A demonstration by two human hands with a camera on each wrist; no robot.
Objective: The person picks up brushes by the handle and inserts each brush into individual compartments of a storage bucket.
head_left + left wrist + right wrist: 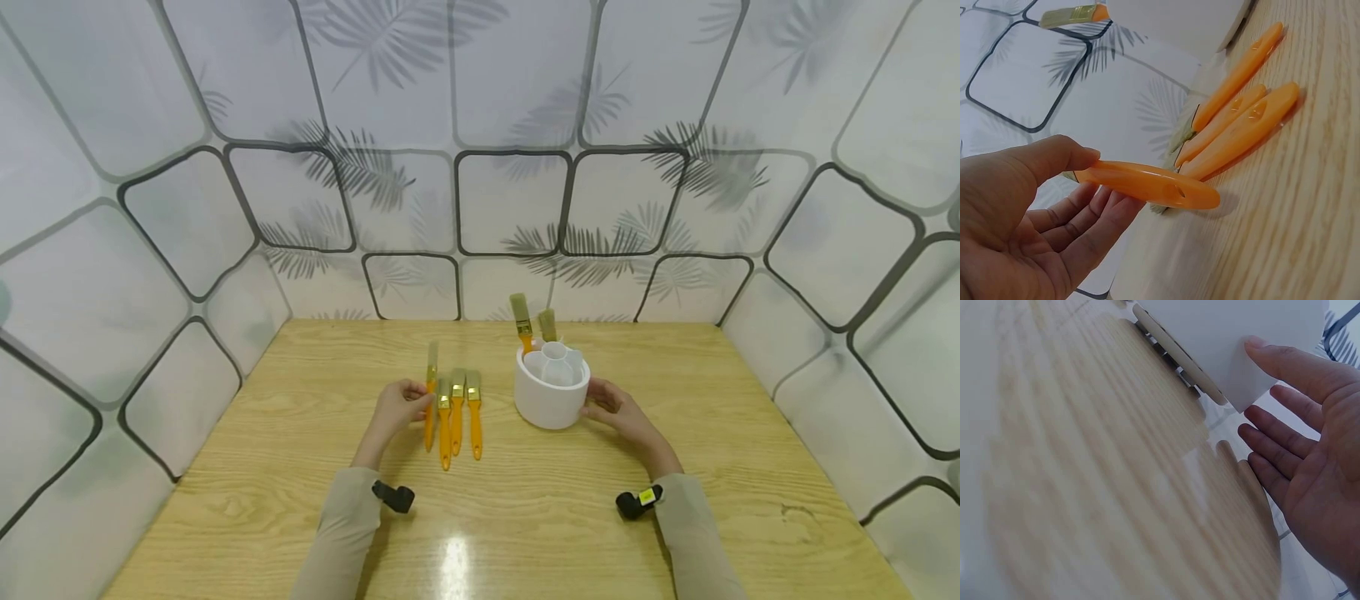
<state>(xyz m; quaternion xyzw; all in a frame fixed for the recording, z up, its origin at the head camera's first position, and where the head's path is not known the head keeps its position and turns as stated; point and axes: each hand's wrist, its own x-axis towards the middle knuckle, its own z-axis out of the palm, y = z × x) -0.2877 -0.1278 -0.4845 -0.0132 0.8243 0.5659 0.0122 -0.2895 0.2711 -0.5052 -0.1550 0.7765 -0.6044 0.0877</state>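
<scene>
My left hand (400, 406) pinches an orange-handled paintbrush (1154, 184) between thumb and fingers, bristles pointing away from me. In the left wrist view its handle is raised at a slant over the wooden table. Just to its right lie three similar paintbrushes (476, 425), side by side with bristles toward the back. A round white organizer (551, 406) with inner compartments stands right of them. Two paintbrushes (521, 312) stand in it, bristles up. My right hand (617, 410) rests at the organizer's right side, thumb against its wall and fingers extended, as the right wrist view shows.
The wooden table (570, 517) reaches back to a white patterned curtain (510, 208), which also encloses both sides. Black wrist cameras (637, 502) are strapped over both sleeves.
</scene>
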